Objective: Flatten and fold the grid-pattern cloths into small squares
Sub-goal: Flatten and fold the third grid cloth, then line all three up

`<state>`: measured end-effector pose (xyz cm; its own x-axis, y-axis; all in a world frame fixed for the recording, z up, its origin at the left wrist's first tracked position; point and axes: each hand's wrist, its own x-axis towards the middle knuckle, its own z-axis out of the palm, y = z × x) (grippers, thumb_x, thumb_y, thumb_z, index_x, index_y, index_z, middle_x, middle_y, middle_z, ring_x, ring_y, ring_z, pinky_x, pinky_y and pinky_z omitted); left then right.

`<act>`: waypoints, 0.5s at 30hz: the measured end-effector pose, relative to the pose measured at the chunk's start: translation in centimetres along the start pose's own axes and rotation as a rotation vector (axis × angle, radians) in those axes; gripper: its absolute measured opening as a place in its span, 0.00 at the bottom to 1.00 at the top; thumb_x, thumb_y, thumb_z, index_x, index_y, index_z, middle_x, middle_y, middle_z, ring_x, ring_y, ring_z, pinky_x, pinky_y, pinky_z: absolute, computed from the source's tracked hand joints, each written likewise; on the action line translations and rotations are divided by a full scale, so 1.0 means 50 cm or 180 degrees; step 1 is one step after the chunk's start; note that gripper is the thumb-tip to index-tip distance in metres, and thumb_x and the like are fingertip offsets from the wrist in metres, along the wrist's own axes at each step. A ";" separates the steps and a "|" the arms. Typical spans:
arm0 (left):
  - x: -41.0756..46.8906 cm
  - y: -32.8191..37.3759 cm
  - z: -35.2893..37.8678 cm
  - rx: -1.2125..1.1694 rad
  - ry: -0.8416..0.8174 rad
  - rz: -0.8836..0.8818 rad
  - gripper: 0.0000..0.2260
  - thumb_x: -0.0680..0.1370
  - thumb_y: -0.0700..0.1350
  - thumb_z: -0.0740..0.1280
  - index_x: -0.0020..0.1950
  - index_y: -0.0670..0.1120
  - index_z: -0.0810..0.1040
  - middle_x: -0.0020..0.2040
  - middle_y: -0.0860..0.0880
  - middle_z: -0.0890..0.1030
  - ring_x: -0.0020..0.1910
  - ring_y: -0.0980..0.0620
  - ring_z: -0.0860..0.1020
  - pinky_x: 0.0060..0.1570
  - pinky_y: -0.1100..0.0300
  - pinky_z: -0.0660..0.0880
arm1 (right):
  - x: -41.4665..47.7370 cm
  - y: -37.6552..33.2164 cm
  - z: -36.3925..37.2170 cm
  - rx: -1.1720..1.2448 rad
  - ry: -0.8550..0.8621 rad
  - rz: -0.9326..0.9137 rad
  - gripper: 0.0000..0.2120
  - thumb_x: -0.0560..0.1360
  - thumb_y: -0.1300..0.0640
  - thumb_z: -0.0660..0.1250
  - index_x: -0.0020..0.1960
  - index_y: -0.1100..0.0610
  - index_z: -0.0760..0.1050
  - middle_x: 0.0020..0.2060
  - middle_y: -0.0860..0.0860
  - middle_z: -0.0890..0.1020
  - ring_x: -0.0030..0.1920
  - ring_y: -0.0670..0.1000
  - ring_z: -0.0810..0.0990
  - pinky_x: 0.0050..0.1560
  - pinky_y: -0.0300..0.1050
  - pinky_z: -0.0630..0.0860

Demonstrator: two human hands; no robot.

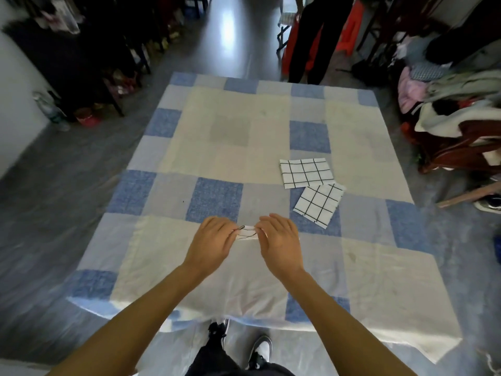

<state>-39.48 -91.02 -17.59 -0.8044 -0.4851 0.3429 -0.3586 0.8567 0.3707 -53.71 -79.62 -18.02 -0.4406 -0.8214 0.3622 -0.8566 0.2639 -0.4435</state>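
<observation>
With my left hand (212, 241) and right hand (280, 240) each pinching the grid cloth (247, 234) near the front edge of the quilt (379, 280), I'd draw it taut evenly before laying it flat.

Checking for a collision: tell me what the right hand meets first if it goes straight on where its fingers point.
The right hand pinches the small grid-pattern cloth, so that comes first; just beyond, probably the left hand.
</observation>
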 end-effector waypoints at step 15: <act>0.047 0.070 -0.076 -0.0039 0.0377 -0.0338 0.13 0.80 0.50 0.55 0.44 0.47 0.75 0.37 0.55 0.72 0.38 0.56 0.68 0.46 0.61 0.64 | 0.079 -0.045 -0.080 0.1076 0.0179 -0.0011 0.06 0.79 0.58 0.63 0.48 0.58 0.78 0.43 0.51 0.81 0.50 0.50 0.76 0.56 0.39 0.66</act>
<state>-40.81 -89.82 -12.18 -0.7005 -0.5907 0.4004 -0.4323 0.7977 0.4205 -54.57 -81.43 -12.29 -0.4600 -0.7903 0.4046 -0.7247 0.0709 -0.6854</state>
